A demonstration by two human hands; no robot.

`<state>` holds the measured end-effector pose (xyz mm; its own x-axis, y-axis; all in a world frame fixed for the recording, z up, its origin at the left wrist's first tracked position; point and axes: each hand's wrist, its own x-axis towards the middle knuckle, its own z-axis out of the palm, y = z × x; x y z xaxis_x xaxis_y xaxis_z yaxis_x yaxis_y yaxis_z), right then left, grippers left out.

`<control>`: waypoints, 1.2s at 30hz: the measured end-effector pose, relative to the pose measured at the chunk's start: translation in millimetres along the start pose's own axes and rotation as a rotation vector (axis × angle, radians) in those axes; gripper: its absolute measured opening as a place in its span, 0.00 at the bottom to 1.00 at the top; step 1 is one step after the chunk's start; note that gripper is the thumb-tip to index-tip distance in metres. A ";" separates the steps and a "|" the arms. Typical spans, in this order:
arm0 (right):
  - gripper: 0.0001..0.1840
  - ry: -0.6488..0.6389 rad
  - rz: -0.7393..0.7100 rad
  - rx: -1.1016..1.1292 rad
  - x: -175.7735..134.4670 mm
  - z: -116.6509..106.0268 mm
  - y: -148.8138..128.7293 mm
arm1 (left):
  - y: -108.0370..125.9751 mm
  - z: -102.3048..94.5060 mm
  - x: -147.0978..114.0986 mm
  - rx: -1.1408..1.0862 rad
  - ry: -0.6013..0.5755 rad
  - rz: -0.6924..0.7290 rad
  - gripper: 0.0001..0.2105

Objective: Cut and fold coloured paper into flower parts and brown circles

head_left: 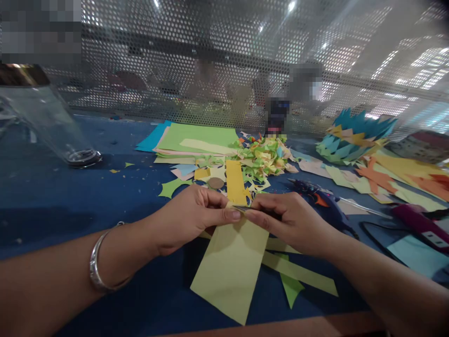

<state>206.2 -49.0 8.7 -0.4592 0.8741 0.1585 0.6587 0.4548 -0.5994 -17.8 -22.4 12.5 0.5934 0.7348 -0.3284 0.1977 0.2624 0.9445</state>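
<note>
A long pale yellow-green paper sheet (229, 262) hangs toward me from between my two hands, its top edge at my fingertips. My left hand (196, 210), with a silver bangle at the wrist, pinches that edge between thumb and fingers. Close by on the right, my right hand (291, 217) is closed, thumb against curled fingers. A thin grey blade (241, 208) pokes out of its pinch toward my left thumb, along the paper's top edge; its other end is hidden. Just beyond lies a yellow paper strip (235, 182).
Paper scraps (263, 157) are heaped behind my hands, beside stacked coloured sheets (199, 135). A glass bottle (59, 126) stands left. On the right are a blue glue gun (329, 206), a purple power strip (417, 224) and a spiky paper crown (354, 138). Perforated metal screen (168, 70) behind.
</note>
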 end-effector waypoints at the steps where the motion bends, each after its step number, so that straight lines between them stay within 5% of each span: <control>1: 0.21 0.000 -0.005 -0.001 -0.4 0.1 0.0 | -0.3 0.0 0.2 0.009 -0.001 0.012 0.13; 36: 0.22 -0.054 -0.042 0.014 -1.6 3.2 -1.6 | 0.5 1.7 -0.7 -0.015 -0.099 0.020 0.11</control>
<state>203.9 -51.7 7.0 -0.5179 0.8436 0.1416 0.6302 0.4882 -0.6037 -16.8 -23.9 13.3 0.6715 0.6749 -0.3059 0.1733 0.2584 0.9504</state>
